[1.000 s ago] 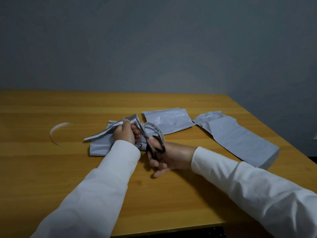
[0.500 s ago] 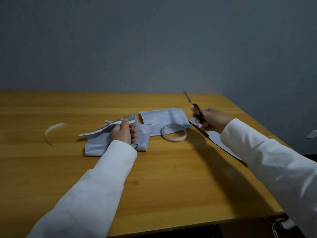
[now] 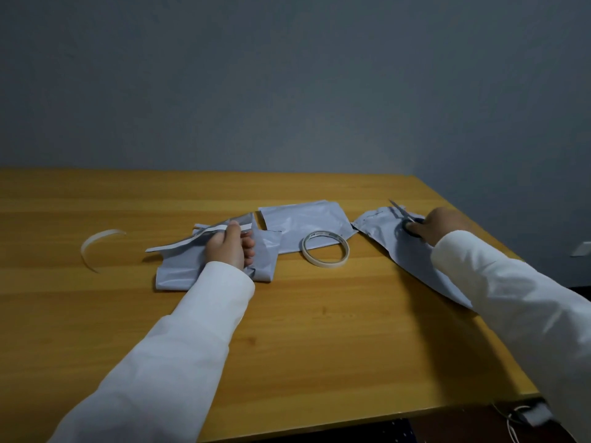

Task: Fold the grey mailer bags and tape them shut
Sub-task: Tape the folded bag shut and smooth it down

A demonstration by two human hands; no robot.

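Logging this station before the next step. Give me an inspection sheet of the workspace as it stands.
Surface: wooden table, no spills seen.
Job's things: folded grey bag under the left hand, its tape strip sticking out leftward; second bag flat behind it; long bag at the right; tape roll lying flat, overlapping the second bag's edge.
Clutter: curled loose strip at the left.
Hands: left hand pressing on the folded bag; right hand holding scissors over the long bag.
Cables: white cable on the floor, lower right.
Surroundings: plain grey wall; wall outlet at the right.
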